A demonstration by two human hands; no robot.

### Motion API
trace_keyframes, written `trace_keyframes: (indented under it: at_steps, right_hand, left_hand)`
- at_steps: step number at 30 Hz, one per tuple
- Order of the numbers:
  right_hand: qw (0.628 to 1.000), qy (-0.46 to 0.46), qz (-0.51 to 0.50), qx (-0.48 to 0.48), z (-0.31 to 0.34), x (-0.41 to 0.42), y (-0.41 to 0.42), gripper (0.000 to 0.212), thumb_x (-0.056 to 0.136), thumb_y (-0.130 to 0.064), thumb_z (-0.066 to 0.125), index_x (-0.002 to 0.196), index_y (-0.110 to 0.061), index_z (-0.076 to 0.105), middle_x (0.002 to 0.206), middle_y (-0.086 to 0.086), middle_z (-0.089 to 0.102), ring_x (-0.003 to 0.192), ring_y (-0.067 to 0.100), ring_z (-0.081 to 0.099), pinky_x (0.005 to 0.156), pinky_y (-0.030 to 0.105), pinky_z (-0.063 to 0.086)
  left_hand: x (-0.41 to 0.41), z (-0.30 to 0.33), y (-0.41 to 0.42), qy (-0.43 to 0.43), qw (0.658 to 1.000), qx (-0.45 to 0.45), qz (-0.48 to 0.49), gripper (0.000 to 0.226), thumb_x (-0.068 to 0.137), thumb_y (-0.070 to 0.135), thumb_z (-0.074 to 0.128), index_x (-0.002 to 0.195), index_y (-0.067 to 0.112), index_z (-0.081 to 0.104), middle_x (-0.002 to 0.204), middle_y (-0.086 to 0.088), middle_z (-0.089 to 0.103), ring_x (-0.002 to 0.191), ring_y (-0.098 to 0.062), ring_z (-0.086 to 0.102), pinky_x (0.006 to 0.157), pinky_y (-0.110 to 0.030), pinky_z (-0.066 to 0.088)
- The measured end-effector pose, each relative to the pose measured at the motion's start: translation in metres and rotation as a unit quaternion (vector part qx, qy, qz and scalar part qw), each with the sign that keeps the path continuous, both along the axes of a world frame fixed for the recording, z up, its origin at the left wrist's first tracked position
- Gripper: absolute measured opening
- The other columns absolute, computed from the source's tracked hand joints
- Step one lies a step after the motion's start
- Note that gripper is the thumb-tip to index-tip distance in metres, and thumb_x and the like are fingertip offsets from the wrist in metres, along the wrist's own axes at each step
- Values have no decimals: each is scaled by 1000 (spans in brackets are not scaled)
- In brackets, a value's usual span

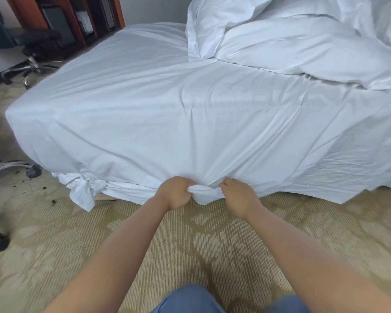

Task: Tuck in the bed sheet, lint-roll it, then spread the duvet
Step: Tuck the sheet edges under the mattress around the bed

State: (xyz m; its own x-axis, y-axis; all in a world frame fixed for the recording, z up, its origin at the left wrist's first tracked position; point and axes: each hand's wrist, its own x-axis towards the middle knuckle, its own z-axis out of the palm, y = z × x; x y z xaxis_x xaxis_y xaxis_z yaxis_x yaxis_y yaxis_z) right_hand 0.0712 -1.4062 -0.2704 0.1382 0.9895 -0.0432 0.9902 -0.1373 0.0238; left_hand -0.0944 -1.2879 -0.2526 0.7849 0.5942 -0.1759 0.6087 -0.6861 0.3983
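Observation:
A white bed sheet covers the mattress and hangs down its near side. My left hand and my right hand both grip a bunched fold of the sheet's lower edge, close together, just above the carpet. At the bed's left corner the sheet is tied in a knot with a loose tail hanging. To the right the sheet's hem hangs free near the floor. A white duvet lies heaped at the back right of the bed. No lint roller is in view.
Patterned beige carpet lies between me and the bed. An office chair base stands at the far left by a wooden shelf unit. Another chair's wheel sits near the bed's left corner. Dark specks litter the carpet there.

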Motion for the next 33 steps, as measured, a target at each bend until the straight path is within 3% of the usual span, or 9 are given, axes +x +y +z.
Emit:
trace_keyframes:
  at_steps: [3, 6, 9, 13, 19, 22, 24, 27, 33]
  right_hand:
    - [995, 38, -38, -87, 11, 0, -6, 28, 90, -2, 41, 69, -20, 36, 81, -2, 49, 86, 17, 47, 70, 27, 32]
    - [981, 100, -97, -132, 19, 1, -4, 19, 90, -7, 37, 76, -16, 45, 97, 4, 58, 92, 22, 52, 73, 27, 35]
    - [964, 130, -128, -194, 27, -3, 1, 24, 91, -12, 33, 70, -17, 44, 85, 0, 52, 88, 21, 50, 71, 26, 37]
    - [940, 174, -149, -252, 41, -6, 8, 31, 93, -18, 33, 110, -10, 59, 122, 9, 55, 100, 22, 48, 83, 29, 38]
    - [960, 70, -83, -259, 12, -12, -4, 34, 93, -22, 39, 118, -11, 61, 123, 7, 59, 106, 25, 56, 83, 31, 42]
    - [955, 58, -63, -284, 0, -5, 3, 19, 93, -19, 43, 101, -11, 58, 118, 7, 59, 97, 23, 54, 86, 33, 44]
    - [945, 74, -64, -312, -3, 1, 12, 30, 94, -22, 47, 118, -6, 57, 129, 6, 55, 110, 24, 53, 94, 33, 44]
    - [958, 77, -52, -272, -8, 7, 23, 57, 97, -21, 45, 151, -16, 27, 157, 4, 24, 142, 24, 26, 114, 38, 28]
    - [986, 104, 0, -130, -1, 12, 43, 55, 96, -11, 40, 150, -12, 26, 157, 2, 23, 143, 21, 23, 112, 38, 30]
  left_hand:
    - [-1, -2, -9, 33, 999, -38, 3, 19, 84, 6, 47, 72, 16, 57, 78, 3, 57, 85, -21, 55, 70, -30, 41]
    - [1, 2, -14, 24, 998, -61, 15, 19, 80, 3, 45, 79, 10, 63, 75, 3, 53, 83, -22, 54, 69, -29, 40]
    - [-1, 3, -21, 27, 996, -87, 22, 22, 79, -1, 43, 78, 9, 63, 72, 4, 50, 79, -19, 49, 66, -27, 36]
    - [-4, 4, -23, 23, 993, -108, 39, 22, 78, -1, 43, 71, 13, 59, 75, -1, 55, 78, -19, 49, 64, -27, 35]
    - [4, -13, -17, 153, 983, -61, -84, 37, 78, -6, 42, 95, 21, 61, 101, -6, 53, 97, -20, 50, 79, -28, 40]
    - [3, -27, -10, 184, 978, -44, -89, 53, 86, -4, 40, 130, 21, 55, 141, 0, 44, 132, -19, 38, 107, -33, 34]
    - [0, -31, -3, 191, 979, -26, -62, 59, 89, -2, 38, 143, 21, 42, 155, 2, 28, 143, -19, 25, 115, -33, 25]
    - [0, -30, 6, 197, 980, 10, -22, 58, 91, 1, 37, 146, 20, 38, 155, 2, 28, 143, -19, 25, 114, -35, 28]
    - [8, -26, 20, 128, 980, 147, 34, 47, 87, 2, 39, 130, 14, 52, 140, -2, 47, 126, -24, 45, 97, -38, 46]
